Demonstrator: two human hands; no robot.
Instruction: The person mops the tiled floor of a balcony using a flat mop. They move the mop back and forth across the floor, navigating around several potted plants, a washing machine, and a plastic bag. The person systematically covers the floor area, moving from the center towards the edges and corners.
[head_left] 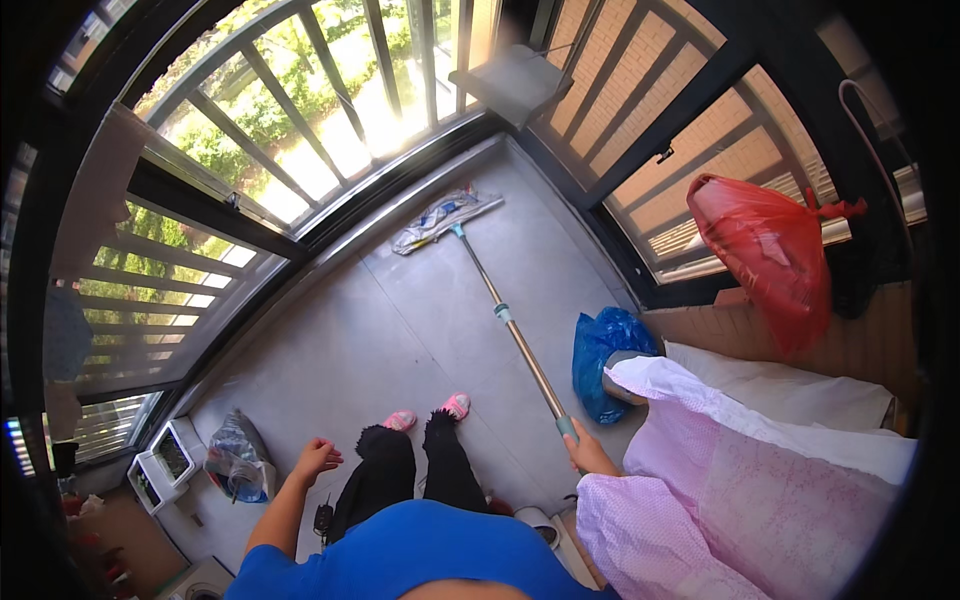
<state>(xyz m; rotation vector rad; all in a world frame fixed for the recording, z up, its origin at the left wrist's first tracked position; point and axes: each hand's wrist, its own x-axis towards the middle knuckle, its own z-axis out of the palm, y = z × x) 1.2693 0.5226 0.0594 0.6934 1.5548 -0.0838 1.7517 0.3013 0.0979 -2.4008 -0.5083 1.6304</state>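
My right hand is closed around the green grip of a flat mop. The mop's metal pole slants away to the far left. Its wide head, wrapped in a white, blue and yellow patterned cloth, lies on the grey floor near the corner under the windows. My left hand hangs beside my left leg, fingers loosely bent and holding nothing. My pink slippers stand on the floor between the hands.
Right of the mop, a blue plastic bag lines a bin, beside a draped pink-and-white cloth. A red plastic bag hangs at the right. At the left are a clear plastic bag and a white box-shaped unit. Barred windows bound the floor.
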